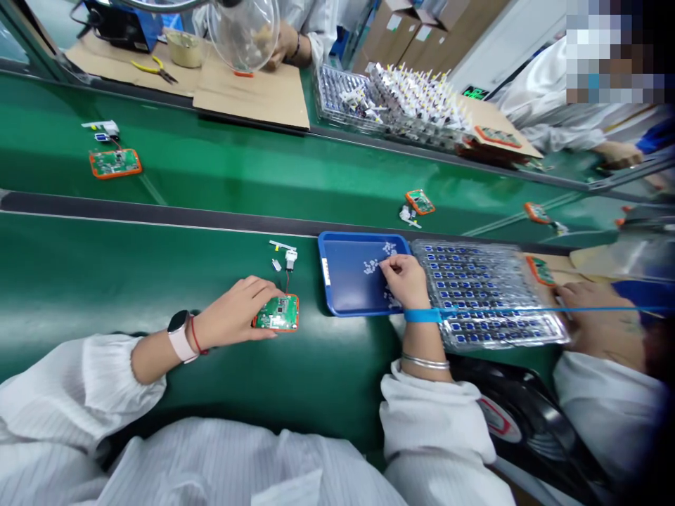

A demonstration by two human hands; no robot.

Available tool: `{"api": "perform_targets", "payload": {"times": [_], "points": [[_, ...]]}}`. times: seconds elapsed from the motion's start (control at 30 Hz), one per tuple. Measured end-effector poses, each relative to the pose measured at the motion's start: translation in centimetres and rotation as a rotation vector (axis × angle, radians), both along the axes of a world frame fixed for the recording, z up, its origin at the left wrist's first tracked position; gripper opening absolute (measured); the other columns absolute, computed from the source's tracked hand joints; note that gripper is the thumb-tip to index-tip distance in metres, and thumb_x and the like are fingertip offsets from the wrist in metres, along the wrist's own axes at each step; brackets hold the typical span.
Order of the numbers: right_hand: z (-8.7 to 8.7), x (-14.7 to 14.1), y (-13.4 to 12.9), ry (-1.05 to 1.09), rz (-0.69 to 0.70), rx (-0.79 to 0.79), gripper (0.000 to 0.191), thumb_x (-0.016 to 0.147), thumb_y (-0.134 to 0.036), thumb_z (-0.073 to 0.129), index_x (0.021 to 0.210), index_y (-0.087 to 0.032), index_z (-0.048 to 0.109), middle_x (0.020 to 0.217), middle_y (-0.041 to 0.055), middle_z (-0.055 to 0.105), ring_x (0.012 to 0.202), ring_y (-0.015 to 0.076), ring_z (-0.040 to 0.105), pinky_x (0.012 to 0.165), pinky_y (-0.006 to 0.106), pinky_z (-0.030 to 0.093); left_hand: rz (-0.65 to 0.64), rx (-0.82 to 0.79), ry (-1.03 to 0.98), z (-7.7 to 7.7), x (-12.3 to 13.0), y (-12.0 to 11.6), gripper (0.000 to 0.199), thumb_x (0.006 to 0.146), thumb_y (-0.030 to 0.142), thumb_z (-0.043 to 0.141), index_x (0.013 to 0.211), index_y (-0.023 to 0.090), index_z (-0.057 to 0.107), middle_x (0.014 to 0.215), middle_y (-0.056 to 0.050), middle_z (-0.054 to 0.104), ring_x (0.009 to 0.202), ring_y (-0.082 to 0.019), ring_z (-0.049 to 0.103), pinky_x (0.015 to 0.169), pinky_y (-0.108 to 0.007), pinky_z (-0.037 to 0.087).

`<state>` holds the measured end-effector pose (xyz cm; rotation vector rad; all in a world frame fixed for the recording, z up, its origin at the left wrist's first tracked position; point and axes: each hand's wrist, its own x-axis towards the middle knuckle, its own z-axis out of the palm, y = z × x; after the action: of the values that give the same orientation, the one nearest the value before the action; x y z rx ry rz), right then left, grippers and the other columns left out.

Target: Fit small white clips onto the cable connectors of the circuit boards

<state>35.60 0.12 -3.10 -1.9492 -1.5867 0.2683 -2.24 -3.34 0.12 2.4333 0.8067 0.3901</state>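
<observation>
My left hand (236, 313) rests over the left edge of a green circuit board in an orange frame (279, 312), on the green conveyor belt (158, 281). A red wire runs from the board up to a white connector (290, 259). A small white part (276, 265) and a thin white strip (282, 245) lie near it. My right hand (405, 281) reaches into a blue plastic tray (342, 274), its fingertips at a scatter of small white parts (372, 266). Whether those fingers grip a part is hidden.
A clear blister tray of blue-and-silver components (479, 295) sits right of the blue tray. A co-worker's hand (595, 323) lies at far right. More orange-framed boards (114, 163) lie on the far belt, beyond a black divider strip (158, 219). Cardboard sheets (253, 95) and pliers (155, 69) lie beyond.
</observation>
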Motion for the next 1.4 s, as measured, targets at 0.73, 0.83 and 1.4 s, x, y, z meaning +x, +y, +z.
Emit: {"api": "perform_targets", "payload": {"times": [0.73,0.83,1.4], "points": [[4.2,-9.0,-2.6,0.141,0.268,0.156,0.013,0.081,-0.028,0.05,0.073,-0.021,0.057,0.098,0.0114,0.056,0.093,0.021,0.054,0.078,0.036,0.045,0.241,-0.175,-0.299,0.7,1.3,0.7,0.019,0.086,0.035,0.056,0.093,0.018,0.064,0.095,-0.005,0.064,0.09,-0.018,0.056,0.083,-0.033,0.042],[4.8,-15.0,-4.9,0.289,0.525,0.088,0.013,0.084,-0.023,0.049,0.073,-0.02,0.054,0.098,0.0086,0.054,0.096,0.0195,0.054,0.084,0.036,0.044,0.241,-0.187,-0.357,0.9,2.1,0.8,0.014,0.086,0.027,0.056,0.086,0.019,0.067,0.093,-0.004,0.065,0.089,-0.016,0.057,0.083,-0.033,0.042],[3.0,-18.1,-6.3,0.362,0.605,-0.104,0.012,0.083,-0.018,0.049,0.072,-0.02,0.053,0.097,0.0078,0.053,0.097,0.0203,0.051,0.086,0.039,0.043,0.298,-0.229,-0.223,0.4,2.2,0.5,0.009,0.077,0.018,0.062,0.072,0.019,0.069,0.088,-0.001,0.068,0.083,-0.017,0.06,0.082,-0.034,0.043]]}}
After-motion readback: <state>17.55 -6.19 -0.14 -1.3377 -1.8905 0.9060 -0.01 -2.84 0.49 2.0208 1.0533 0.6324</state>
